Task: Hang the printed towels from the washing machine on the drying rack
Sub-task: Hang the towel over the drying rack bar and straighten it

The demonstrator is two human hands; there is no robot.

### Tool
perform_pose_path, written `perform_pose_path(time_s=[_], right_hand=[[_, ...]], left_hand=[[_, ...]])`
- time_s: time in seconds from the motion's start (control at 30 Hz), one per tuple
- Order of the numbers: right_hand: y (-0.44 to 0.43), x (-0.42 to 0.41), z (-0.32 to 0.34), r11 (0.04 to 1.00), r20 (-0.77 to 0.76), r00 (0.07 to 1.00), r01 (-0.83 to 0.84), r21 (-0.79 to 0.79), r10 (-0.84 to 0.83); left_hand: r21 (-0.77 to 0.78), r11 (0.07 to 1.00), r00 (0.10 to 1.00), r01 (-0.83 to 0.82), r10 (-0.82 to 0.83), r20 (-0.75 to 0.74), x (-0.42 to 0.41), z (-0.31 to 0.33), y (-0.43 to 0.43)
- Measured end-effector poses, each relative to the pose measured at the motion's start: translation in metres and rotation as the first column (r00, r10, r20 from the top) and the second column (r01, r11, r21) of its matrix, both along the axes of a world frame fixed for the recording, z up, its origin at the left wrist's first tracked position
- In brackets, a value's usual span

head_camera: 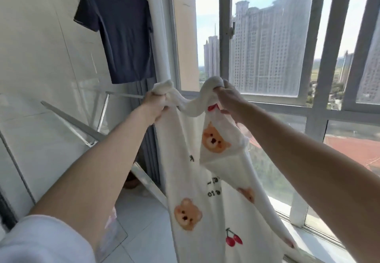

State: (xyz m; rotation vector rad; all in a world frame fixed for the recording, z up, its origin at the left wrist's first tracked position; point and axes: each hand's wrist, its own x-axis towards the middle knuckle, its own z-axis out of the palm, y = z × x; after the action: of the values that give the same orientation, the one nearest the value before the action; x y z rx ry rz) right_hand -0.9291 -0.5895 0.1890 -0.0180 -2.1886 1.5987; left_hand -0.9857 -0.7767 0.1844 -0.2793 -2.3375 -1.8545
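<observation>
We hold the bear-print towel (185,180) up by its top edge: left hand (156,103) clenched on one bunched corner, right hand (228,102) gripping the other. It hangs below both, beside the drying rack (82,125).

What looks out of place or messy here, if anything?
Only the printed towel: it is bunched and twisted between the left hand and right hand, with a flap folded over below the right hand. The dark shirt hangs straight.
</observation>
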Motion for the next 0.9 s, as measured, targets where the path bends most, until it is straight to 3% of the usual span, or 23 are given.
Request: perform_pose_path(time_s=[0.1, 0.17, 0.27, 0.47, 0.6, 0.63, 0.7, 0.8, 0.83, 0.9], right_hand=[[-0.051, -0.032, 0.037, 0.994, -0.122, 0.991, -0.037, 0.105, 0.049], [-0.087, -0.056, 0.062, 0.983, -0.206, 0.976, -0.038, 0.179, 0.075], [-0.140, -0.084, 0.093, 0.954, -0.338, 0.938, 0.023, 0.298, 0.083], [-0.239, -0.103, 0.098, 0.909, -0.361, 0.905, -0.060, 0.412, 0.224], [-0.280, -0.088, 0.079, 0.884, -0.278, 0.869, -0.301, 0.358, 0.409], [-0.290, -0.082, 0.074, 0.865, -0.239, 0.855, -0.370, 0.340, 0.460], [-0.303, -0.070, 0.062, 0.818, -0.105, 0.832, -0.498, 0.287, 0.544], [-0.318, -0.055, 0.036, 0.753, 0.136, 0.782, -0.623, 0.212, 0.609], [-0.321, -0.053, 0.026, 0.737, 0.201, 0.771, -0.637, 0.226, 0.605], [-0.323, -0.049, 0.004, 0.691, 0.329, 0.746, -0.663, 0.287, 0.579]], left_hand=[[-0.210, 0.958, 0.958, -0.194, 0.140, -0.249, -0.035, 0.018, -0.044], [-0.336, 0.855, 0.880, -0.395, 0.248, -0.405, -0.056, 0.030, -0.078], [-0.478, 0.694, 0.810, -0.538, 0.270, -0.521, -0.081, 0.045, -0.126], [-0.476, 0.534, 0.715, -0.699, 0.499, -0.490, -0.094, 0.055, -0.214], [-0.460, 0.467, 0.643, -0.755, 0.665, -0.380, -0.078, 0.043, -0.252], [-0.496, 0.456, 0.654, -0.739, 0.663, -0.365, -0.070, 0.038, -0.260], [-0.565, 0.522, 0.750, -0.639, 0.588, -0.305, -0.070, 0.024, -0.274], [-0.503, 0.829, 0.951, -0.244, 0.305, 0.042, -0.048, -0.003, -0.289], [-0.556, 0.823, 0.968, -0.115, 0.218, 0.121, -0.037, -0.014, -0.292], [-0.767, 0.641, 0.960, 0.025, 0.199, 0.197, -0.021, -0.042, -0.293]])
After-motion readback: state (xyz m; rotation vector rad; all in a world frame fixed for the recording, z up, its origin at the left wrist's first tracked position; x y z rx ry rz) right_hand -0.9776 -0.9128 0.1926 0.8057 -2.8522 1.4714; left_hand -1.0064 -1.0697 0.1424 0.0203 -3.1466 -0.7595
